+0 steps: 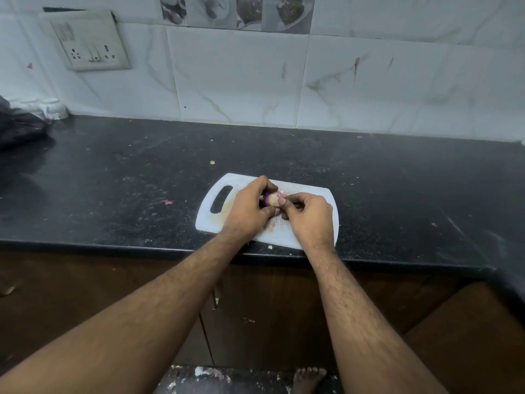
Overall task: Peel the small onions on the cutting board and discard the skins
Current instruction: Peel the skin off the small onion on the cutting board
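A white cutting board (221,183) with a handle slot lies on the black counter near its front edge. Over the board, my left hand (250,209) grips a small purple onion (270,199). My right hand (309,216) pinches at the onion's right end with thumb and fingertips. A pale bit of skin (282,192) shows just behind the onion. Any other onions on the board are hidden by my hands.
Small skin scraps lie on the counter (113,180), one pink piece (168,202) left of the board. A black plastic bag (20,126) and white cups (54,108) sit at the far left. A tiled wall with a socket panel (91,44) stands behind.
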{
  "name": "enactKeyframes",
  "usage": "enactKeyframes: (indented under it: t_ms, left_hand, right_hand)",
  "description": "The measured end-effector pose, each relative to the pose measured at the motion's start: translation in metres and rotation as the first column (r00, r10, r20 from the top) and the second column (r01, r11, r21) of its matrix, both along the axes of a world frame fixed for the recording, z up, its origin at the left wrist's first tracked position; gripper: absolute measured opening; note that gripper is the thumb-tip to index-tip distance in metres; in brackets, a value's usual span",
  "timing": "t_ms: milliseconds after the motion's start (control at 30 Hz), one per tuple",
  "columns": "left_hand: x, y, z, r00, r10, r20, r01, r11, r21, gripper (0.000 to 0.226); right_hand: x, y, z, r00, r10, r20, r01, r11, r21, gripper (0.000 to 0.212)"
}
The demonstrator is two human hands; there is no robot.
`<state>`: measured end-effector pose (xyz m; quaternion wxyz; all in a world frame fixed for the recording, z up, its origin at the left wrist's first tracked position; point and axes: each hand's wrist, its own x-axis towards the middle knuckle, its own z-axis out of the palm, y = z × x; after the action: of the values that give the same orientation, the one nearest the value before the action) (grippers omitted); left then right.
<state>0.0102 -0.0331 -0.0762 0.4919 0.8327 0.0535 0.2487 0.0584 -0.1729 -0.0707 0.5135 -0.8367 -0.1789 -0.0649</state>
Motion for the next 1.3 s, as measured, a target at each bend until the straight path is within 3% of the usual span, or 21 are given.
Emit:
enactKeyframes:
  t_ms: [467,667,733,933,1300]
  left_hand:
    - [0.001,-0.0001,-0.0001,1.0,0.011,-0.013,-0.011,0.999,0.031,0.037]
    - [0.0022,0.0012,-0.005,1.0,-0.002,-0.008,0.002,0.995,0.095,0.03]
    - [0.0028,0.0001,-0.004,1.0,0.002,-0.015,-0.001,0.996,0.093,0.031]
    - [0.0046,-0.0037,-0.0024,1.0,-0.024,0.005,0.023,0.98,0.196,0.026]
    - [0.0021,-0.0044,-0.0006,0.999,-0.02,-0.027,0.026,0.97,0.24,0.033]
  right_hand:
    - [-0.0002,0.005,0.0002,0.998,-0.052,0.02,0.054,0.991,-0.123,0.026]
    - [0.0011,0.0069,-0.0018,0.99,-0.139,-0.017,0.139,0.99,0.003,0.011]
    - [-0.0001,0.0055,0.0007,0.988,-0.155,0.011,0.154,0.987,0.046,0.021]
    - [-0.0053,0.0026,0.0028,0.994,-0.036,0.106,0.033,0.999,0.033,0.015]
    - [-0.0005,0.0019,-0.0028,0.999,-0.054,0.007,0.053,0.995,0.079,0.015]
